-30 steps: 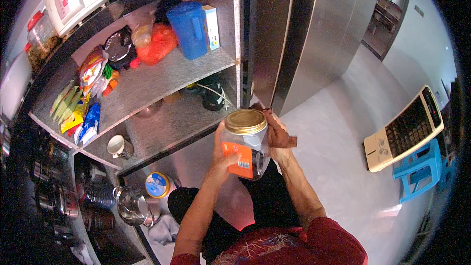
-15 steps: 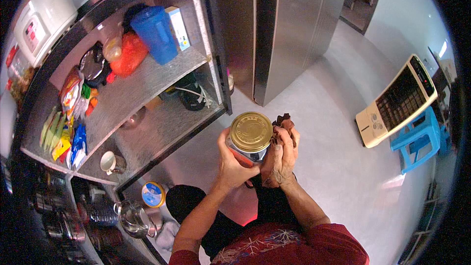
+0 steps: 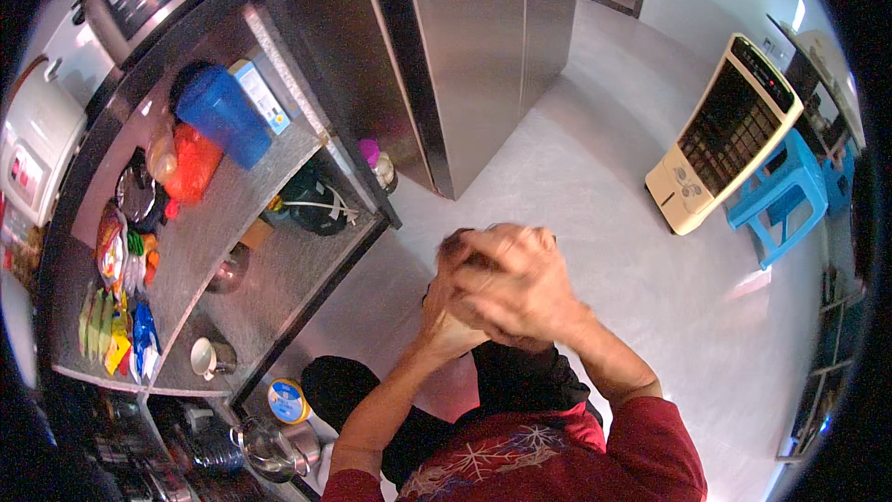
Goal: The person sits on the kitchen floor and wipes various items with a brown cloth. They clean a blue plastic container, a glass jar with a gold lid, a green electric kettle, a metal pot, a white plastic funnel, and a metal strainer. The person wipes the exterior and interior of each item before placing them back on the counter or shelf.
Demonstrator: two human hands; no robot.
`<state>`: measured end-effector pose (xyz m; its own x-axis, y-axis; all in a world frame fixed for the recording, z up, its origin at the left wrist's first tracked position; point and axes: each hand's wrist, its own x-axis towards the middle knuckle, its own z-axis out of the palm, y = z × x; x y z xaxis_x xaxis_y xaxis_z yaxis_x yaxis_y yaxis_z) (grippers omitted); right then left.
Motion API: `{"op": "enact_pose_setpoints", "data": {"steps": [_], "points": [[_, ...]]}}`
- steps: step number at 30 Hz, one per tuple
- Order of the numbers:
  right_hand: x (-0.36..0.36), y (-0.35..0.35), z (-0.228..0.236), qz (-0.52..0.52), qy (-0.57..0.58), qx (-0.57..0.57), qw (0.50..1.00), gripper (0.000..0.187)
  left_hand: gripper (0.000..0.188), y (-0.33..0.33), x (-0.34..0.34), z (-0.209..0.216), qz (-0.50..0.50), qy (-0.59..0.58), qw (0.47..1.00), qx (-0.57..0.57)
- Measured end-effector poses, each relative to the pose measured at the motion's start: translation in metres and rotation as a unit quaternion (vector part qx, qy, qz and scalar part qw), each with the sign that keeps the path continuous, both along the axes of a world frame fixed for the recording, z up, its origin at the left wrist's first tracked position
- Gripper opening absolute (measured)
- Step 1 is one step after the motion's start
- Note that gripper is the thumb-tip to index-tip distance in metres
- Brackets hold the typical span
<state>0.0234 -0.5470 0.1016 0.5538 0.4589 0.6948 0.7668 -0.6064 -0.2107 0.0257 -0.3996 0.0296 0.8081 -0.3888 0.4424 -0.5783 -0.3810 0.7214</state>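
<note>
The brown cloth [image 3: 452, 244] looks soft and light, best palmed: right hand [image 3: 518, 281] curls closed around it, left hand [image 3: 444, 321] too hidden to tell.

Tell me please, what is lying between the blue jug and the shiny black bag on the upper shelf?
In the head view, a red bag and a smaller tan bundle beside it lie between the blue jug and the shiny black bag.
</note>
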Motion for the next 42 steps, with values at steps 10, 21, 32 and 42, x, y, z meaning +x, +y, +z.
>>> {"op": "enact_pose_setpoints", "data": {"steps": [10, 21, 32, 42], "points": [[0.053, -0.067, -0.046, -0.078, 0.166, 0.024, 0.983, 0.018, 0.083, -0.042, -0.003, -0.011, -0.006, 0.009, 1.000, -0.006], [-0.036, -0.043, -0.034, -0.178, 0.029, -0.073, 0.981, 0.053, 0.099, -0.040, 0.001, -0.013, -0.005, 0.009, 1.000, 0.014], [0.032, -0.058, -0.042, 0.106, 0.537, 0.376, 0.748, 0.034, 0.101, -0.012, -0.016, -0.018, -0.045, 0.058, 0.997, -0.030], [-0.011, -0.025, -0.079, -0.003, 0.275, 0.408, 0.871, 0.040, 0.112, 0.005, -0.016, -0.017, -0.022, 0.120, 0.986, -0.110]]}}
